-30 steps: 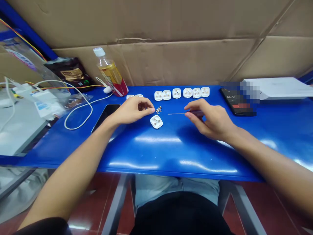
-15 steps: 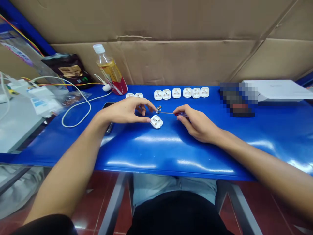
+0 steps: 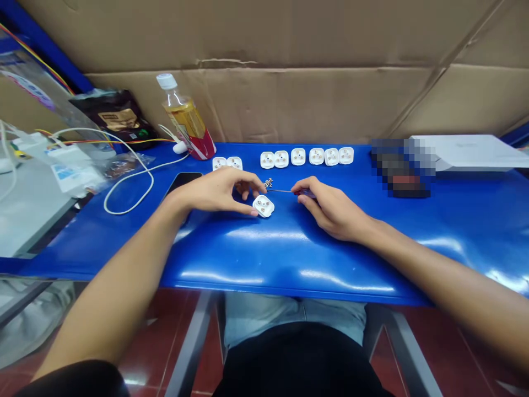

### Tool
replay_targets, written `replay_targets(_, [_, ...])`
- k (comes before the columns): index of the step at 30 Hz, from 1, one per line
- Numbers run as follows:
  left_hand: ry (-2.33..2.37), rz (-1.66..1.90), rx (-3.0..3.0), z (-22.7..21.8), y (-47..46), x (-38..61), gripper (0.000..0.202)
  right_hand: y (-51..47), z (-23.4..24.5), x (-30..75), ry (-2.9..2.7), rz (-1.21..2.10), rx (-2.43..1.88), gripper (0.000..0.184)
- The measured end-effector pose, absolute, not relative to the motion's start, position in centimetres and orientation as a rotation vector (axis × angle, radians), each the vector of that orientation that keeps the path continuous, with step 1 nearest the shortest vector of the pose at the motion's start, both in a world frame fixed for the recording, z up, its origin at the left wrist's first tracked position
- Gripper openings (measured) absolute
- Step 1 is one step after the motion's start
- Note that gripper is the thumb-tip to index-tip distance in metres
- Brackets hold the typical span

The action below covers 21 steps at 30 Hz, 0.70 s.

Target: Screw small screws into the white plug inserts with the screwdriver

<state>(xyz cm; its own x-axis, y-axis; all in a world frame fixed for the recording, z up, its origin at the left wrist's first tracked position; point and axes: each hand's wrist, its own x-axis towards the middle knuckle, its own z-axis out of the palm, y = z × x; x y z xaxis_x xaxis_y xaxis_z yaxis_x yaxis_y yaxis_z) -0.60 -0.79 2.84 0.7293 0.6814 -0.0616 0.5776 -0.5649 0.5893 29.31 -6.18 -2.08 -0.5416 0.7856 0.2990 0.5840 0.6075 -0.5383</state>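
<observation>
My left hand (image 3: 225, 189) curves around the left side of a small white plug housing (image 3: 263, 206) with metal parts inside. The thumb presses at its edge and the fingers bend behind it. A screwdriver (image 3: 301, 193) is gripped in my right hand (image 3: 330, 208), its thin shaft pointing left. The shaft's tip is at the near side of a small pile of screws (image 3: 268, 182), just beyond the housing. Whether a screw sits on the tip is too small to tell.
More white housings (image 3: 298, 156) stand in a row at the back. A drink bottle (image 3: 188, 124), white cable (image 3: 152, 184) and dark phone (image 3: 184, 179) are at left. A white box (image 3: 467, 151) and a blurred dark object (image 3: 400, 171) lie at right. Cardboard (image 3: 297, 105) rises behind.
The housing has turned a little and shifted slightly left at my left hand, whose thumb has moved slightly nearer me. The screwdriver and right hand have barely moved.
</observation>
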Motion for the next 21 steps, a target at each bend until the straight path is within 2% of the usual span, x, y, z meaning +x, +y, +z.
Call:
replay_targets(6, [0.96, 0.223, 2.332, 2.74, -0.68, -0.43, 0.045, -6.2, -2.05, 29.3, -2.322, 0.536, -1.089, 0.022])
replay_targets(14, [0.955, 0.214, 2.324, 2.85, -0.81, -0.31, 0.055, -6.08, -2.14, 29.21, -2.319, 0.525, -1.091, 0.023])
replay_targets(21, [0.983, 0.223, 2.327, 2.75, -0.98, 0.14, 0.045, -6.08, -1.79, 29.53, -2.293, 0.464, -1.103, 0.024])
